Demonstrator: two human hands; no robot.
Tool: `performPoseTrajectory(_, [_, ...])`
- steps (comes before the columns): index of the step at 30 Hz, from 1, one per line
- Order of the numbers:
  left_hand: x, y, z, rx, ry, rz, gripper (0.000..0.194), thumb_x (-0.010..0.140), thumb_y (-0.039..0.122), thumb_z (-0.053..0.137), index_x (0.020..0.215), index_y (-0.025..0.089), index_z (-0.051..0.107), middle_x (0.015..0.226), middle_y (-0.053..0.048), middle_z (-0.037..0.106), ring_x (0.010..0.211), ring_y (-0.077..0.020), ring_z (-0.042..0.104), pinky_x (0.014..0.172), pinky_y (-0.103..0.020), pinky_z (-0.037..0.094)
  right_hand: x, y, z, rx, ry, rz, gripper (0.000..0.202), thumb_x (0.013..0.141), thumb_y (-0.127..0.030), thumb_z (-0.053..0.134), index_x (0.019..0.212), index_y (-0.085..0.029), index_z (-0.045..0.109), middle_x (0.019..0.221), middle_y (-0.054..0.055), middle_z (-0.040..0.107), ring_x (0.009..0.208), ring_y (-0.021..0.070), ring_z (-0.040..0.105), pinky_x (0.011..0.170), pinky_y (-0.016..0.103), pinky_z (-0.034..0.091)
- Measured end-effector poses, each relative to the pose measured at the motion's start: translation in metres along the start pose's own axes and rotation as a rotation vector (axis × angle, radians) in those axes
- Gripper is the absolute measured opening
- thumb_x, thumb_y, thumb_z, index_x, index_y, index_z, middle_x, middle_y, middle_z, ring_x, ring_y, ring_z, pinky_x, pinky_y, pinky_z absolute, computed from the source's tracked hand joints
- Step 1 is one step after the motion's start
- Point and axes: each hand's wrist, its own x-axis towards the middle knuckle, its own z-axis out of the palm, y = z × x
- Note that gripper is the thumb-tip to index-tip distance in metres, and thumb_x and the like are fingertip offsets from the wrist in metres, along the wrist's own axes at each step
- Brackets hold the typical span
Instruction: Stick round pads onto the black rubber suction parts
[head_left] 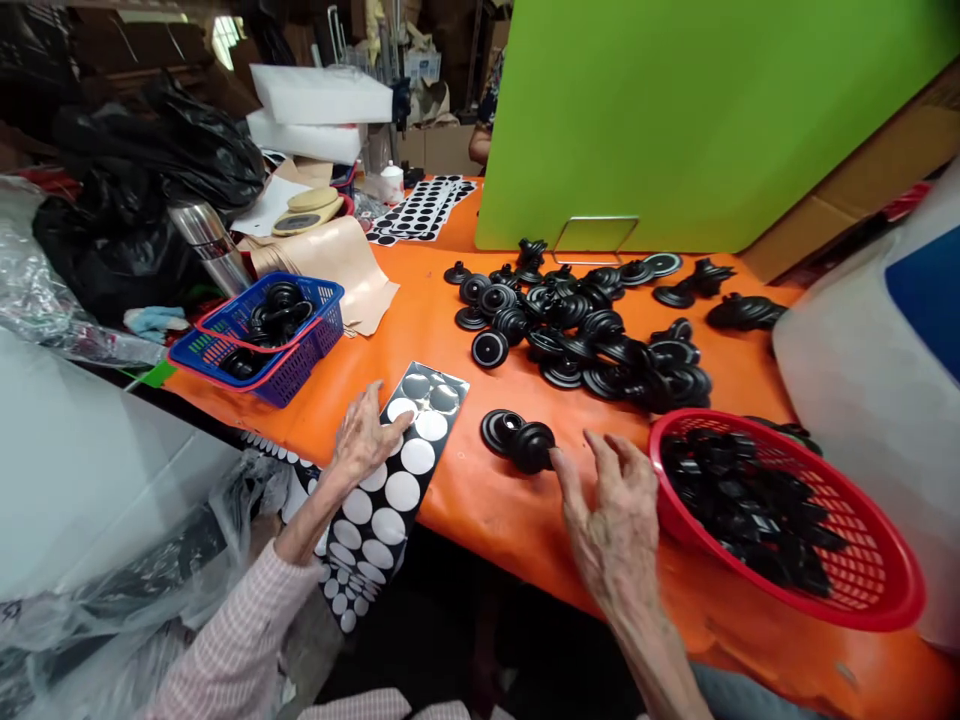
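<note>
On the orange tabletop [461,490], the left hand [364,437] rests unclenched on the sticker sheet [402,490] toward 7 o'clock; the right hand [616,505], fingers loosely spread, reaches the black parts [532,449] at 5. A green board [675,120] stands toward 1, foam blocks [322,98] at 11.

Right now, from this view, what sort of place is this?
Probably a small workshop or assembly room. The signs are many similar black parts heaped on an orange-covered table, a sheet of pale discs at the left hand, and a red basket of black pieces.
</note>
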Motion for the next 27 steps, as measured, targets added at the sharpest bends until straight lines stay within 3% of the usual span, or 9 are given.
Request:
performPoseTrajectory(2, [0.019, -0.007, 0.001, -0.091, -0.135, -0.077, 0.054, 0.058, 0.035, 0.08, 0.104, 0.019, 0.059, 0.096, -0.008, 0.064, 0.108, -0.0305, 0.054, 0.091, -0.04, 0.042, -0.005, -0.009, 0.008, -0.034, 0.021, -0.17, 0.034, 0.089, -0.039, 0.052, 0.112, -0.017, 0.063, 0.114, 0.017, 0.061, 0.112, 0.0323, 0.055, 0.097, 0.057, 0.043])
performPoseTrajectory(4, [0.029, -0.01, 0.003, -0.225, -0.255, -0.108, 0.045, 0.06, 0.034, 0.078, 0.097, 0.017, 0.061, 0.087, -0.006, 0.065, 0.094, -0.0253, 0.06, 0.082, -0.035, 0.046, -0.01, -0.024, 0.022, 0.068, -0.083, -0.283, 0.028, 0.092, -0.027, 0.046, 0.115, -0.019, 0.061, 0.113, 0.014, 0.063, 0.109, 0.0266, 0.058, 0.096, 0.05, 0.047])
performPoseTrajectory(7, [0.029, -0.006, 0.002, -0.324, -0.363, -0.085, 0.033, 0.068, 0.04, 0.073, 0.087, 0.014, 0.064, 0.08, -0.005, 0.067, 0.078, -0.0199, 0.062, 0.075, -0.032, 0.048, -0.01, -0.048, 0.05, 0.203, -0.23, -0.36, 0.035, 0.094, -0.018, 0.038, 0.123, -0.023, 0.057, 0.127, 0.012, 0.06, 0.121, 0.0229, 0.053, 0.102, 0.047, 0.046])
performPoseTrajectory(10, [0.021, 0.001, -0.005, -0.526, -0.518, -0.017, 0.032, 0.075, 0.039, 0.069, 0.094, 0.013, 0.067, 0.087, -0.006, 0.069, 0.082, -0.0185, 0.063, 0.082, -0.032, 0.048, -0.001, -0.065, 0.073, 0.198, -0.258, -0.371, 0.04, 0.095, -0.018, 0.034, 0.13, -0.021, 0.053, 0.137, 0.012, 0.053, 0.131, 0.0241, 0.045, 0.108, 0.051, 0.039])
performPoseTrajectory(12, [0.016, 0.005, -0.01, -0.64, -0.588, 0.049, 0.032, 0.078, 0.036, 0.067, 0.102, 0.015, 0.068, 0.096, -0.007, 0.07, 0.09, -0.0188, 0.063, 0.089, -0.033, 0.045, 0.004, -0.073, 0.082, 0.157, -0.232, -0.37, 0.04, 0.095, -0.019, 0.034, 0.131, -0.017, 0.053, 0.134, 0.014, 0.056, 0.13, 0.0254, 0.047, 0.109, 0.054, 0.035])
performPoseTrajectory(15, [0.009, 0.011, -0.015, -0.621, -0.592, 0.127, 0.03, 0.079, 0.034, 0.067, 0.102, 0.015, 0.069, 0.098, -0.007, 0.07, 0.094, -0.0195, 0.062, 0.092, -0.033, 0.043, 0.007, -0.08, 0.086, 0.127, -0.208, -0.344, 0.038, 0.096, -0.026, 0.037, 0.127, -0.016, 0.056, 0.124, 0.015, 0.063, 0.12, 0.0261, 0.054, 0.106, 0.054, 0.037])
performPoseTrajectory(21, [0.003, 0.017, -0.021, -0.44, -0.624, 0.224, 0.019, 0.079, 0.034, 0.066, 0.081, 0.016, 0.071, 0.078, -0.003, 0.067, 0.08, -0.0183, 0.058, 0.081, -0.03, 0.046, 0.008, -0.086, 0.077, 0.085, -0.175, -0.32, 0.034, 0.094, -0.039, 0.046, 0.116, -0.019, 0.062, 0.107, 0.013, 0.068, 0.101, 0.0264, 0.061, 0.09, 0.045, 0.048])
performPoseTrajectory(27, [-0.002, 0.02, -0.027, -0.418, -0.655, 0.219, 0.015, 0.074, 0.031, 0.069, 0.079, 0.016, 0.07, 0.078, -0.003, 0.067, 0.09, -0.0224, 0.059, 0.083, -0.031, 0.046, 0.01, -0.086, 0.074, 0.092, -0.3, -0.366, 0.035, 0.097, -0.04, 0.04, 0.11, -0.017, 0.063, 0.096, 0.012, 0.069, 0.088, 0.0244, 0.064, 0.079, 0.039, 0.05])
